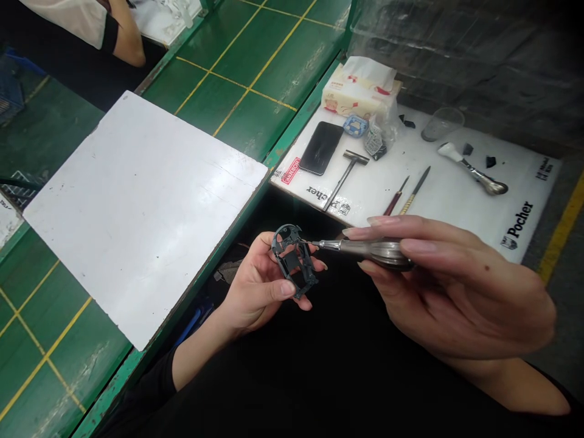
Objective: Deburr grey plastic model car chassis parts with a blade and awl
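My left hand (258,283) grips a small dark grey plastic frame (286,258) with a rounded top and openings through it, thumb on its lower edge. In my right hand (460,286) is a screwdriver (378,249) with a bulbous metal handle, held between thumb and fingers. Its thin shaft points left, and the tip meets or nearly meets the upper right side of the frame; contact is too small to make out. Both hands are in front of my dark clothing, off the table's edge.
A white board (146,213) lies on the green table (255,67). On the white mat (456,213) at right are a phone (322,148), a T-shaped metal tool (345,176), two slim pointed tools, a second metal-handled tool (479,173), a tissue pack (358,88) and a clear cup (442,125). Another person's arm (128,36) shows upper left.
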{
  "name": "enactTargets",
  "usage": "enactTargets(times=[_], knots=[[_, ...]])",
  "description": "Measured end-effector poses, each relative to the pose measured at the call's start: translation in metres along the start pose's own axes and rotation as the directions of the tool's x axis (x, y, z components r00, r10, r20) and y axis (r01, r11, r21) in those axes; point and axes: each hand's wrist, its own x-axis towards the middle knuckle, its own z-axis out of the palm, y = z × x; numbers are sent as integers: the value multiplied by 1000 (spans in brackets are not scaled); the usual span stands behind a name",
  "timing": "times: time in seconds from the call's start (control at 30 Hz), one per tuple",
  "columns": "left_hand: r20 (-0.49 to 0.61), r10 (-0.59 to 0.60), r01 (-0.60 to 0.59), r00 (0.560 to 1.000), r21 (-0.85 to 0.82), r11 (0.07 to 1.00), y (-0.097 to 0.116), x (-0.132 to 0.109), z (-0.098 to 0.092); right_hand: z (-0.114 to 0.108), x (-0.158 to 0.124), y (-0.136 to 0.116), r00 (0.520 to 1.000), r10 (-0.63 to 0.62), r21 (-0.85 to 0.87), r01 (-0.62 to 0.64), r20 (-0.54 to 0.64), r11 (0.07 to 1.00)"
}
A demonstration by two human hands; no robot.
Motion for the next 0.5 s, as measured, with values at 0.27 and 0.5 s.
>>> enactTargets(times=[0.27, 0.5], knots=[[-27, 30, -28, 999, 76, 997, -3, -4, -6, 1, 4, -12, 997, 53, -71, -49, 53, 996], [-8, 81, -78, 997, 182, 980, -3, -6, -11, 3, 9, -11, 980, 143, -229, -109, 139, 967]])
